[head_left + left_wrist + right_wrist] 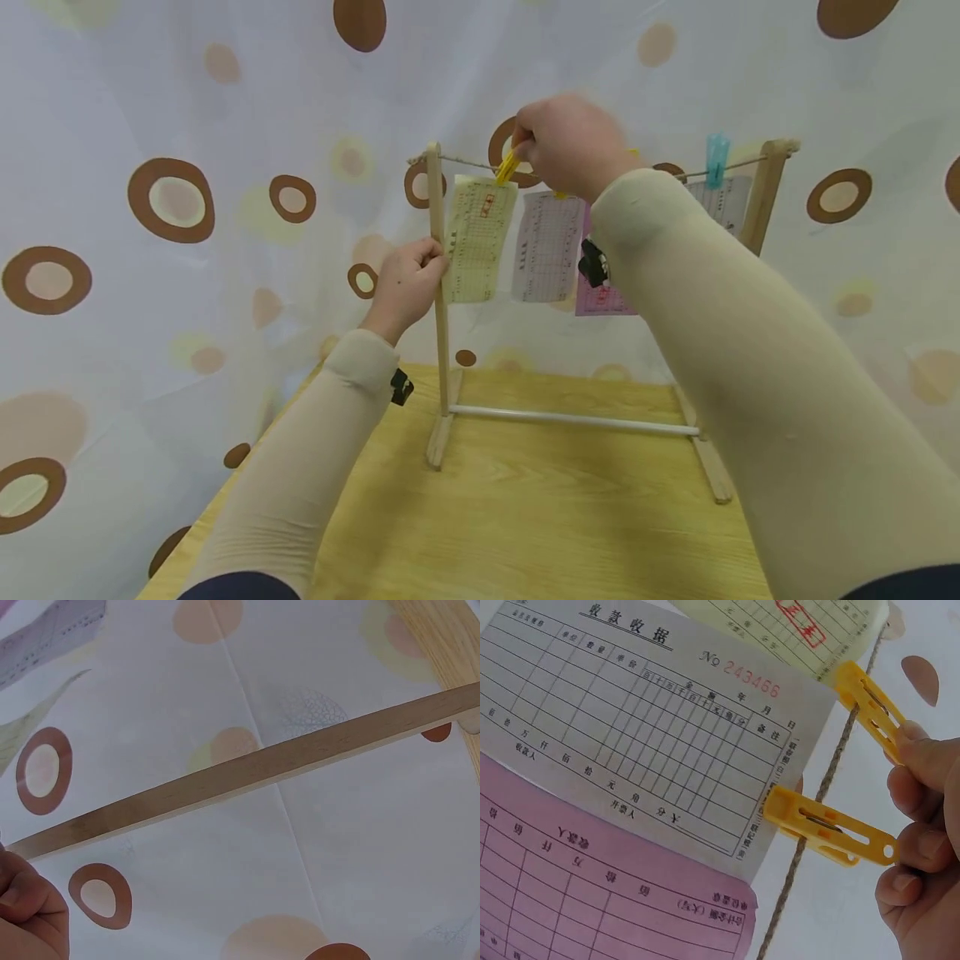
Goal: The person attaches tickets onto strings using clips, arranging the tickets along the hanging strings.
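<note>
My left hand grips the left post of a wooden drying rack partway up. In the left wrist view that hand shows at the corner, beside the post. Raised at the rope, my right hand pinches a yellow clothespin at the top of a yellow receipt slip. The right wrist view has thumb and fingers at this clothespin's end. A second yellow clothespin clips a white receipt to the rope, with a pink slip alongside.
Farther right on the rope, a blue clothespin holds another slip, partly behind my right arm. A white crossbar joins the rack's feet on the wood-grain table. Behind hangs a spotted curtain.
</note>
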Demonstrator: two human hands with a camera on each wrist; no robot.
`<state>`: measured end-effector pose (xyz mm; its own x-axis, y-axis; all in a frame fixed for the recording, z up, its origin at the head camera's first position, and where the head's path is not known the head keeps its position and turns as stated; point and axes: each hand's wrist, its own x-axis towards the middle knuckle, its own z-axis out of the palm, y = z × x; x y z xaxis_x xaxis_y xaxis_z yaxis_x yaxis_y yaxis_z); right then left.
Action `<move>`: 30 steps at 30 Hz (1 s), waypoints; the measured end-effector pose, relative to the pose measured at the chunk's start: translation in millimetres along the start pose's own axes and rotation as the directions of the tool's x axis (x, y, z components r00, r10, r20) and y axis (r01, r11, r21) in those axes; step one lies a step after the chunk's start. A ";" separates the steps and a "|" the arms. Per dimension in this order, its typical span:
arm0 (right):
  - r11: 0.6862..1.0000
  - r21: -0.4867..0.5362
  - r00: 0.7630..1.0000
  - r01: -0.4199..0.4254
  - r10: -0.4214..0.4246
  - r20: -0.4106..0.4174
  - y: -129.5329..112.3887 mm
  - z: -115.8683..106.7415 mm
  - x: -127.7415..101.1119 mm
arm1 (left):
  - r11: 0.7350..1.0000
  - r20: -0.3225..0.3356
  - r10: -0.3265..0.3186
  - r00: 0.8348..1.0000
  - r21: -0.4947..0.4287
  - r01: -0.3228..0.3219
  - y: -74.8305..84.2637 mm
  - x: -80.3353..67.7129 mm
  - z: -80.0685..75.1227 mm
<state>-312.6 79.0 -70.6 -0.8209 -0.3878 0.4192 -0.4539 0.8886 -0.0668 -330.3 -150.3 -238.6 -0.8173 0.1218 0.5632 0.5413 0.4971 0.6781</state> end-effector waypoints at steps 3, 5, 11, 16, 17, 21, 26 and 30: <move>1.000 0.004 1.000 0.002 -0.002 0.019 -5.0 2.6 0.3 | 1.000 -0.003 -0.003 1.000 0.011 0.003 -1.0 -2.0 -3.6; 1.000 -0.003 1.000 0.000 0.000 0.026 -7.8 3.1 0.6 | 1.000 0.002 0.002 1.000 0.015 -0.002 -1.3 -2.5 -5.3; 0.999 -0.048 1.000 0.013 -0.012 0.021 -10.0 2.8 -0.3 | 0.999 0.043 0.015 0.999 0.028 -0.016 -1.4 -1.8 -7.9; 0.999 -0.053 1.000 0.014 -0.013 0.015 -7.5 2.9 1.1 | 0.999 0.055 0.022 0.998 0.037 -0.024 1.9 0.7 -6.4; 0.998 -0.054 1.000 0.013 -0.012 0.015 -6.9 3.0 1.2 | 0.999 0.055 0.025 0.998 0.037 -0.028 2.4 1.1 -5.8; 0.997 -0.078 1.000 0.011 -0.009 0.024 -3.6 3.1 -1.4 | 0.999 0.068 0.036 0.997 0.024 -0.038 3.6 3.3 -0.9; 0.989 -0.148 0.999 0.032 -0.028 0.027 -4.6 4.7 -5.3 | 0.999 0.078 0.026 0.997 0.036 -0.028 3.0 2.0 -0.3; 0.977 -0.197 0.994 0.085 -0.096 -0.047 -5.5 6.8 -13.8 | 0.999 0.058 0.016 0.998 0.040 -0.018 0.3 -0.4 -1.8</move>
<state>-301.1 77.8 -82.2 -0.7563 -0.4591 0.4661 -0.4448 0.8833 0.1483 -329.4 -151.8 -237.7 -0.8186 0.1794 0.5457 0.5480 0.5285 0.6483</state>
